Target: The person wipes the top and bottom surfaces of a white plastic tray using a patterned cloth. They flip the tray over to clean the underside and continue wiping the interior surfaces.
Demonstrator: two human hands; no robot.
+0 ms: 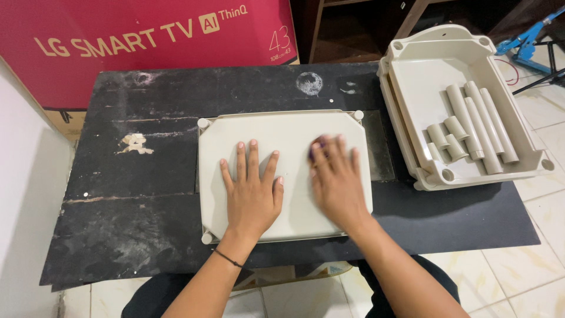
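Head view. A beige plastic tray (282, 135) lies upside down at the centre of the frame on a dark, scuffed surface (135, 206). The left hand (252, 187) rests flat on the tray, fingers spread and open. The right hand (335, 179), blurred, presses a small purple object (315, 147) against the tray; its fingers are extended. At upper right, stacked beige trays (424, 76) hold loose beige tubes (477, 126). A red cardboard box (147, 35) stands at upper left.
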